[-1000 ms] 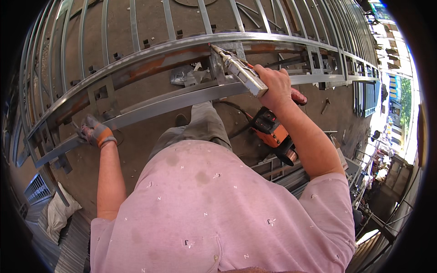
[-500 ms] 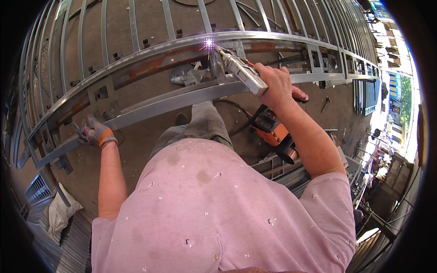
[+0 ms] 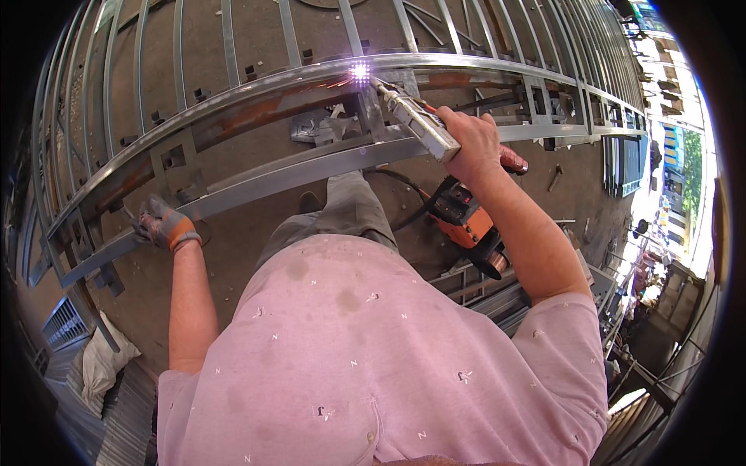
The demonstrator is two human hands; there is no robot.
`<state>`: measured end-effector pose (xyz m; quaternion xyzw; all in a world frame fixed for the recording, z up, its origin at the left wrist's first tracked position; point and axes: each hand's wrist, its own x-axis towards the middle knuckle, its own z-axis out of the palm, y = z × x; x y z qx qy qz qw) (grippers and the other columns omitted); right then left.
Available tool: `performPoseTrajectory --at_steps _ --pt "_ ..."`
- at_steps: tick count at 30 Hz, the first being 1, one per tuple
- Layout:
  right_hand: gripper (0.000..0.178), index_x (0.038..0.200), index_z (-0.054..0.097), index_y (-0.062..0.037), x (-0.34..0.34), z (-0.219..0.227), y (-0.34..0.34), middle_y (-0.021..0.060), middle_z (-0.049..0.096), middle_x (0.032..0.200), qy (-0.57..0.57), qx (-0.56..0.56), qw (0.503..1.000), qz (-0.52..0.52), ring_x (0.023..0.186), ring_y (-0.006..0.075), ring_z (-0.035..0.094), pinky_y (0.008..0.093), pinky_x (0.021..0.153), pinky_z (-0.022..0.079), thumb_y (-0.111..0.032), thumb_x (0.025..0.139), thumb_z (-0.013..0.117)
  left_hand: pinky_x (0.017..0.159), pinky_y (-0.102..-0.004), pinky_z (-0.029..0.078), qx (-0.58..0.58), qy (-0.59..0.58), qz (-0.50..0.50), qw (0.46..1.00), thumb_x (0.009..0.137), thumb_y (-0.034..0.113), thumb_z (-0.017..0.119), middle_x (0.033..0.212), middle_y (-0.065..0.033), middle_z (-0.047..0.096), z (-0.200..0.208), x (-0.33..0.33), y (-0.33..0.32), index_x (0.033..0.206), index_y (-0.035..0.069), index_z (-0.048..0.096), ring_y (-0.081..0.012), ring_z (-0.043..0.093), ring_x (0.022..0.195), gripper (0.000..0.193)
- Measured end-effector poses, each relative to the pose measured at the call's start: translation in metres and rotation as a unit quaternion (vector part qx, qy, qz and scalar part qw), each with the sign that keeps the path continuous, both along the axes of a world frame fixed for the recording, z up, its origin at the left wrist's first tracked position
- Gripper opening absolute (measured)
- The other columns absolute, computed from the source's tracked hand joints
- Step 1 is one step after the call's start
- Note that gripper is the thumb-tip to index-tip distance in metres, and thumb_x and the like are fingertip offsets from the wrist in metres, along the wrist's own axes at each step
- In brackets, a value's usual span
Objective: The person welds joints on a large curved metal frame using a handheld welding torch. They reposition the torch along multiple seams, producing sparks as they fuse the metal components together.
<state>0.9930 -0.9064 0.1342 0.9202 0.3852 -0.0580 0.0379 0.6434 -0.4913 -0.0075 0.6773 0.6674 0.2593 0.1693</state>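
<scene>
My bare right hand (image 3: 472,141) is wrapped round a handheld welding torch (image 3: 416,120) with a pale, boxy body and a red rear part. Its tip points far and left at a bright violet-white welding spark (image 3: 360,73) on the long upper rail (image 3: 272,75) of a steel frame. At the left, my left hand (image 3: 165,224), in a grey and orange work glove, grips the near square-tube rail (image 3: 256,181); part of its fingers are hidden behind the metal.
An orange welding machine (image 3: 466,225) with a cable stands on the floor right of my legs. A hammer (image 3: 556,179) lies farther right. Parallel steel bars (image 3: 227,43) stretch beyond the rail. A white sack (image 3: 109,357) and corrugated sheets (image 3: 120,423) lie at lower left.
The spark looks slightly larger and brighter, with streaks flying leftward. The torch and my right hand have shifted very slightly right; my left hand stays on the rail.
</scene>
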Motion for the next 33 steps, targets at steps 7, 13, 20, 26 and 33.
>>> performPoseTrajectory --at_steps 7,13,20,26,33 --pt "0.029 0.105 0.062 -0.0193 0.002 0.002 -0.001 0.0037 0.074 0.088 0.002 -0.007 1.000 -0.001 0.089 0.0285 0.074 0.0448 0.080 0.046 -0.023 0.080 0.077 0.117 -0.0440 0.043 -0.011 -0.028 0.011 0.999 0.108 0.057 0.052 0.151 -0.0229 0.058 -0.001 0.001 -0.002 0.144 -0.004 0.059 -0.0376 0.052 0.141 0.071" --pt "0.030 0.106 0.062 -0.0193 0.002 0.005 -0.002 0.0036 0.075 0.090 0.006 -0.013 1.000 -0.005 0.092 0.0284 0.073 0.0451 0.080 0.046 -0.022 0.080 0.076 0.123 -0.0422 0.038 -0.028 0.035 0.026 0.999 0.108 0.064 0.044 0.160 -0.0248 0.049 -0.009 -0.003 0.004 0.151 -0.007 0.051 -0.0375 0.044 0.150 0.083" --pt "0.028 0.106 0.063 -0.0196 0.003 0.008 -0.001 0.0037 0.075 0.091 0.010 -0.025 1.000 -0.015 0.092 0.0292 0.073 0.0459 0.081 0.046 -0.022 0.081 0.075 0.125 -0.0427 0.035 -0.047 0.012 0.020 0.999 0.107 0.066 0.044 0.162 -0.0245 0.046 -0.008 -0.005 0.001 0.153 -0.006 0.049 -0.0383 0.044 0.150 0.086" --pt "0.024 0.104 0.062 -0.0191 0.002 0.007 -0.002 0.0044 0.076 0.088 0.002 -0.027 1.000 -0.016 0.091 0.0291 0.074 0.0459 0.081 0.046 -0.022 0.083 0.073 0.121 -0.0409 0.038 -0.032 0.022 0.018 0.999 0.107 0.065 0.044 0.157 -0.0235 0.052 -0.017 -0.008 0.005 0.150 -0.006 0.052 -0.0371 0.048 0.147 0.083" --pt "0.032 0.113 0.067 -0.0197 -0.008 0.017 -0.014 0.0064 0.076 0.089 0.010 0.018 1.000 -0.010 0.090 0.0302 0.073 0.0462 0.078 0.046 -0.022 0.082 0.073 0.116 -0.0448 0.044 -0.010 -0.055 0.021 0.998 0.105 0.058 0.055 0.150 -0.0219 0.058 -0.038 -0.013 0.013 0.142 -0.001 0.060 -0.0379 0.052 0.141 0.070"
